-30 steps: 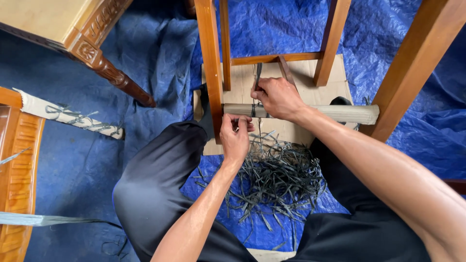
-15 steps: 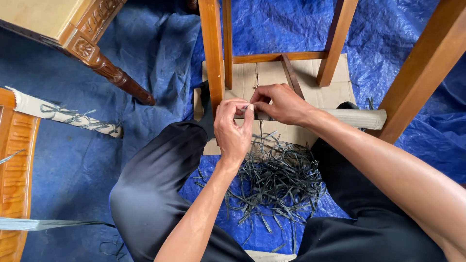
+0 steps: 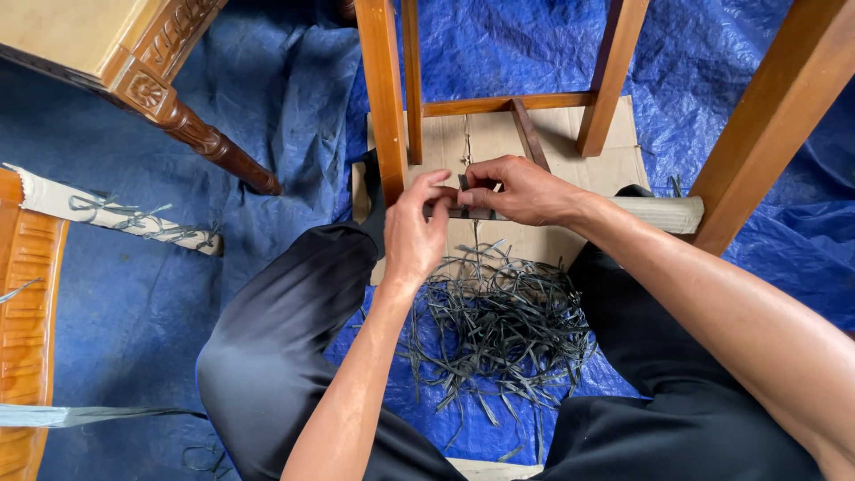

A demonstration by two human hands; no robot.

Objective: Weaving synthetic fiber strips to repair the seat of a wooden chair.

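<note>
My left hand [image 3: 417, 232] and my right hand [image 3: 518, 190] meet over a pale wrapped bar [image 3: 663, 214] that runs between two legs of a brown wooden frame [image 3: 385, 98]. Both hands pinch a dark flat strip [image 3: 463, 198] against the bar. Below them a loose pile of dark cut strips [image 3: 499, 330] lies between my black-trousered knees. A sheet of cardboard [image 3: 557, 134] lies under the frame.
A blue tarpaulin [image 3: 267, 107] covers the floor. A carved wooden table leg [image 3: 200, 134] stands at upper left. A pale wrapped rail with dark strips [image 3: 107, 214] lies at left, next to an orange-brown curved wooden piece [image 3: 22, 321]. A thick frame leg [image 3: 770, 116] rises at right.
My left hand has risen from below the bar to meet my right hand on the bar. The view has shifted slightly, and both hands now pinch the strip together.
</note>
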